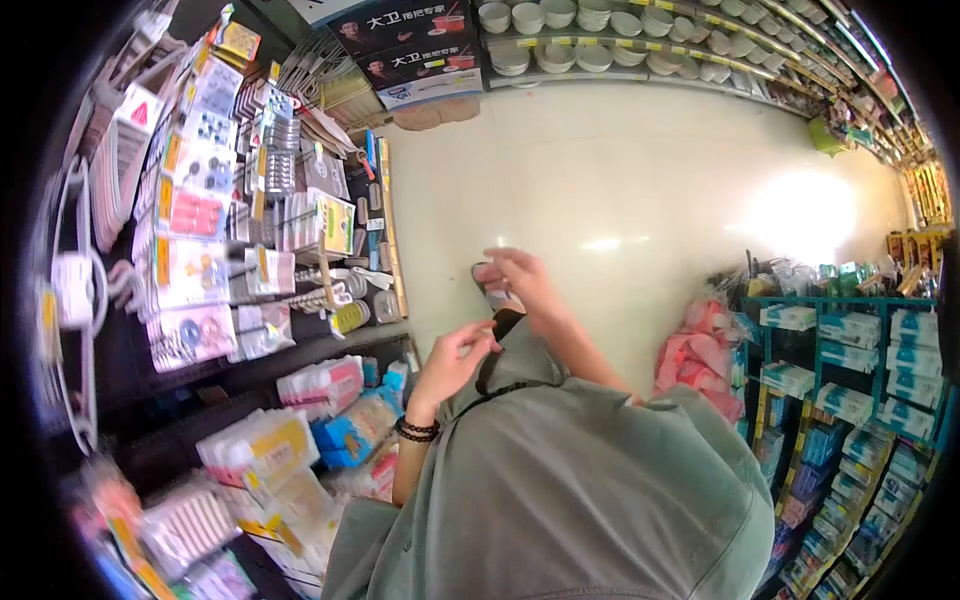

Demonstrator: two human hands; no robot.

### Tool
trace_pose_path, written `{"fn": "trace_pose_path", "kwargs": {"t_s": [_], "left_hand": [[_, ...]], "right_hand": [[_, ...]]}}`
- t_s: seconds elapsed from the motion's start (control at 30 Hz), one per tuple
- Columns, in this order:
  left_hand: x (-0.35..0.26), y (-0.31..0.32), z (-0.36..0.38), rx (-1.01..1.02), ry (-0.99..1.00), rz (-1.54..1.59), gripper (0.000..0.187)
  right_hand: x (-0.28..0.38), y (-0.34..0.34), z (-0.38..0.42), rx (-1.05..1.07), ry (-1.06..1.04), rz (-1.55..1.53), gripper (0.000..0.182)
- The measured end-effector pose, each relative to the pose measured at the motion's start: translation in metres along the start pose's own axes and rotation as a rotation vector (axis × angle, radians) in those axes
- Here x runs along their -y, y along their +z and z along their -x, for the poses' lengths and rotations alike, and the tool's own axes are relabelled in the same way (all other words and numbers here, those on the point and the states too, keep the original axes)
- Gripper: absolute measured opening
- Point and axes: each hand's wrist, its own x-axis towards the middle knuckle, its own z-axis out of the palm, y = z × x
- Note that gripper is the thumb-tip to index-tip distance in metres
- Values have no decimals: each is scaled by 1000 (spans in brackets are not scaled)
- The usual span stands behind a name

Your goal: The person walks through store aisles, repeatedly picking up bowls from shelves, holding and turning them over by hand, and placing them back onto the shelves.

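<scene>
My left hand [455,362] hovers in front of the grey-green garment [600,500], fingers loosely bent and slightly apart, with nothing visible in them. Dark beaded bracelets [417,431] circle that wrist. Farther forward and to the right, my right hand [522,283] is raised over the floor, its fingers reaching leftward and a little spread. It shows no object either, though its fingertips are somewhat blurred. The two hands are apart from each other. Below them part of a foot in a sandal [487,275] shows.
To the left, a rack of hanging packaged goods [200,215] stands above a shelf of wrapped packs [265,450]. Stacked boxes [415,45] and shelves of bowls [590,20] line the back. On the right are pink bags [690,360] and a teal rack [870,300]. Pale floor [600,150] lies between.
</scene>
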Motion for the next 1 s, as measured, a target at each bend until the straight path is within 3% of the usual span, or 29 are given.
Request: {"fn": "trace_pose_path", "kwargs": {"t_s": [0.17, 0.33, 0.43, 0.57, 0.63, 0.7, 0.8, 0.93, 1.0], "left_hand": [[-48, -98, -101, -226, 87, 7, 25], [-84, -163, -180, -351, 178, 60, 29], [-96, -190, -220, -223, 78, 61, 33], [-98, -225, -288, -104, 148, -96, 30], [-101, -242, -325, -106, 88, -39, 29], [-107, -263, -367, -169, 187, 61, 30], [-126, -310, -434, -216, 176, 65, 29], [-171, -376, -512, -337, 277, -24, 28], [-193, -404, -541, -405, 354, -117, 27]], "right_hand": [[72, 23, -113, 20, -122, 7, 39], [122, 46, -185, 65, -39, 5, 34], [129, 50, -229, 109, -35, 67, 32], [141, 48, -290, 135, 20, 7, 31], [164, 52, -320, 160, 6, -5, 31], [180, 47, -367, 120, 21, 106, 31], [234, 58, -427, 57, 94, 98, 31], [305, 76, -511, 117, -59, 173, 33], [338, 86, -546, 127, -100, 54, 32]]}}
